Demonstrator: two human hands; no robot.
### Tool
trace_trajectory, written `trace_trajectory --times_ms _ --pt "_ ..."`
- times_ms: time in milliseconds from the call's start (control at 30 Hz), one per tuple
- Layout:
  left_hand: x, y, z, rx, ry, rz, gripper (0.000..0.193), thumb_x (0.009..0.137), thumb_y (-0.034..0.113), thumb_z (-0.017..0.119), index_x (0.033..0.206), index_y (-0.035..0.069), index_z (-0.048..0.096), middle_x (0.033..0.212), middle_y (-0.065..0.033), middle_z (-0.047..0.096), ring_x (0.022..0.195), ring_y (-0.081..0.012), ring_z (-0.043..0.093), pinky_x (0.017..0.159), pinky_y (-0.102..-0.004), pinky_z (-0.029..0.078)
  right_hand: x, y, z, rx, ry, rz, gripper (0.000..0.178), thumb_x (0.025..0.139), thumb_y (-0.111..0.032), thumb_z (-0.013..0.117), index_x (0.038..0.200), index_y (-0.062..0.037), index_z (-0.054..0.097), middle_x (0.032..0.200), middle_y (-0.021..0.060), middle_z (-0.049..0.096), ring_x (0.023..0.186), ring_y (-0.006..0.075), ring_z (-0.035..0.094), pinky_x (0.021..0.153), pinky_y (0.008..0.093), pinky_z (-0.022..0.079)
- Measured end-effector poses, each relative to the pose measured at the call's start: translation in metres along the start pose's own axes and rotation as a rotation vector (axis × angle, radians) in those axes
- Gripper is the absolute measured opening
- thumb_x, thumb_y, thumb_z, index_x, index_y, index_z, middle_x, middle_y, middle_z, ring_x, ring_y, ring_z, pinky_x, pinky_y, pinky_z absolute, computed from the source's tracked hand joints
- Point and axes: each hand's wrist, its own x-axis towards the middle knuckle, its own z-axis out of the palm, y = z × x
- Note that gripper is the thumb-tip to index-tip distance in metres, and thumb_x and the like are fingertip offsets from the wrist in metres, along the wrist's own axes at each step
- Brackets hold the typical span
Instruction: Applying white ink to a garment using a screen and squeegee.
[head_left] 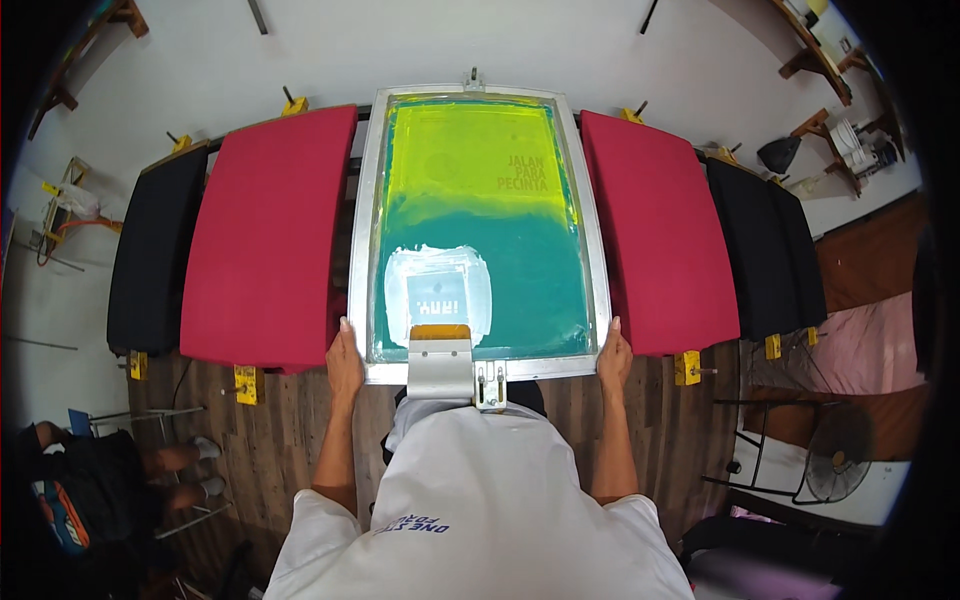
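Note:
A screen-printing frame point(602, 250) with a silver metal border lies straight ahead of me. Its mesh is teal, with yellow-green ink over the far half and a whitish patch point(458, 290) near the close left corner. My left hand point(345, 364) is closed on the near left corner of the border, thumb up along the side. At the near right corner my right hand point(614, 360) grips it the same way; the fingers of both hands are partly hidden. A squeegee point(440, 372) with a grey metal holder leans on the near edge, beside a metal bracket point(491, 384).
Padded boards with red cloth point(268, 240) point(665, 240) flank the frame, with black-covered boards point(155, 255) point(750, 250) farther out. Yellow clamps point(246, 385) stick out below them. A person point(110, 485) sits at lower left; a fan point(838, 452) stands at right.

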Motion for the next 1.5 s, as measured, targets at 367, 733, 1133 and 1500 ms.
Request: trace_trajectory --times_ms 367,733,1133,1500 --pt "0.004 -0.003 0.003 -0.031 0.063 -0.09 0.077 0.105 0.057 0.031 0.099 -0.01 0.067 0.084 -0.0191 0.065 0.08 -0.0249 0.057 0.078 -0.04 0.045 -0.002 -0.006 -0.001 -0.056 -0.049 -0.042 0.07 0.104 -0.053 0.033 0.106 0.0073 0.068 0.093 0.0339 0.065 0.091 0.0505 0.062 0.08 0.0529 0.046" --pt "0.004 0.0 0.001 0.017 0.124 -0.006 0.065 0.106 0.049 0.037 0.086 -0.008 0.06 0.073 -0.015 0.057 0.073 -0.0208 0.05 0.07 -0.0384 0.043 -0.031 -0.042 -0.026 -0.423 -0.031 -0.267 0.043 0.101 -0.034 0.049 0.114 0.0039 0.062 0.108 0.0278 0.063 0.103 0.0457 0.059 0.085 0.0536 0.044" --pt "-0.031 0.039 -0.016 0.182 0.061 0.419 0.049 0.094 0.023 0.062 0.134 -0.003 0.049 0.127 -0.0222 0.053 0.122 -0.0375 0.049 0.106 -0.045 0.037 -0.151 -0.16 0.049 -0.632 -0.653 -1.083 0.08 0.072 -0.029 0.084 0.141 -0.007 0.049 0.142 0.024 0.043 0.136 0.0394 0.038 0.108 0.0605 0.029" --pt "-0.035 0.106 -0.015 0.225 -0.745 0.733 0.075 0.076 0.019 0.075 0.141 0.001 0.043 0.131 -0.0221 0.053 0.12 -0.04 0.053 0.102 -0.0464 0.043 -0.128 -0.188 0.055 -0.554 -0.727 -0.987 0.056 0.066 -0.015 0.077 0.118 -0.0012 0.062 0.114 0.0153 0.061 0.107 0.0317 0.059 0.083 0.0438 0.049"
